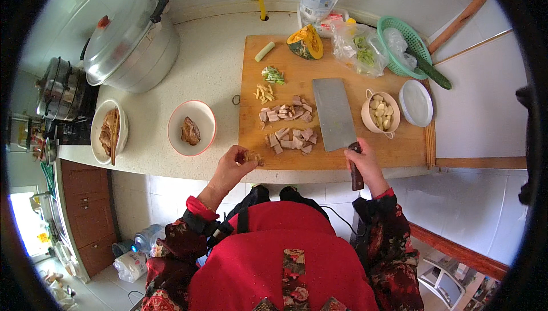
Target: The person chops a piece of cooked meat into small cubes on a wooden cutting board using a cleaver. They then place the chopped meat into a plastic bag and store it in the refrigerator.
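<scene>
My right hand (364,161) grips the dark wooden handle of a cleaver (335,114), whose broad steel blade lies flat on the wooden cutting board (385,150). Between the thumb and fingers of my left hand (233,165) is a small brown piece of meat (253,157), at the board's front left corner. Two groups of cut meat, a nearer one (295,140) and a farther one (282,113), lie left of the blade. Beyond them are yellowish strips (264,93), probably ginger, and chopped scallion (273,75). A red-rimmed bowl (209,140) left of the board holds one brown meat chunk (190,131).
A pink bowl (366,118) of peeled garlic and a white dish (415,103) stand at the board's right. Behind are a pumpkin piece (305,43), bagged greens (364,52) and a green basket (394,28). Leftward, chopsticks (114,135) rest across a meat bowl (96,140), near a large pot (141,54).
</scene>
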Demonstrator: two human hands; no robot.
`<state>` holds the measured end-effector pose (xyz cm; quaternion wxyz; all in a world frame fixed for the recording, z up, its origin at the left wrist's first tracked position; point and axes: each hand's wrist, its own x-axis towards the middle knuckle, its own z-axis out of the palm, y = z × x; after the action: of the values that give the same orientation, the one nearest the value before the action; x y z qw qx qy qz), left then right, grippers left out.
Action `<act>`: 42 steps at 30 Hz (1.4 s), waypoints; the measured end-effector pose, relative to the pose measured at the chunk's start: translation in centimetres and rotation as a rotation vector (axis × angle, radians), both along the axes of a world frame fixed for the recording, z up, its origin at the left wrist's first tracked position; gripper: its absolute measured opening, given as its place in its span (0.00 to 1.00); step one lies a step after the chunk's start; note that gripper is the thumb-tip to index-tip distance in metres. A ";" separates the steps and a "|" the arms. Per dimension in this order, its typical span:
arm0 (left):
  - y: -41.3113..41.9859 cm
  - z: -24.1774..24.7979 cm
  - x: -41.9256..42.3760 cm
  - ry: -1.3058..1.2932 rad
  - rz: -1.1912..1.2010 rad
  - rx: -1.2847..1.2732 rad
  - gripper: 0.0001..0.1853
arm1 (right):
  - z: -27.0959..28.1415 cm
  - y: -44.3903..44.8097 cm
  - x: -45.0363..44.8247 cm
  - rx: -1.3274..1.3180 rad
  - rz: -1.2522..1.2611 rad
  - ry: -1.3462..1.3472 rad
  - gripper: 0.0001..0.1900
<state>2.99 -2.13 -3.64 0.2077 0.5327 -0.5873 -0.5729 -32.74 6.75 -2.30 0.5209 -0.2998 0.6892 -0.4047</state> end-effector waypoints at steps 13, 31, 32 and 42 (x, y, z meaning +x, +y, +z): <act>2.5 -2.5 -0.3 -0.012 0.253 -0.027 0.22 | 5.6 2.8 2.6 -0.297 0.392 0.518 0.08; 2.8 -1.4 -2.6 -0.041 0.338 -0.155 0.23 | 4.2 0.4 2.0 -0.411 0.769 1.020 0.06; 2.7 -1.3 -3.0 -0.025 0.357 -0.166 0.23 | 4.1 0.5 2.1 -0.401 0.763 0.989 0.05; 2.9 -1.8 -3.6 -0.410 0.225 -0.490 0.30 | 4.6 1.9 4.2 -0.258 0.731 0.834 0.08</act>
<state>-0.57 0.72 -5.49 0.2690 0.6326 -0.6745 -0.2691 -28.49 8.62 2.29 0.2703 -0.7146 0.6327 -0.1264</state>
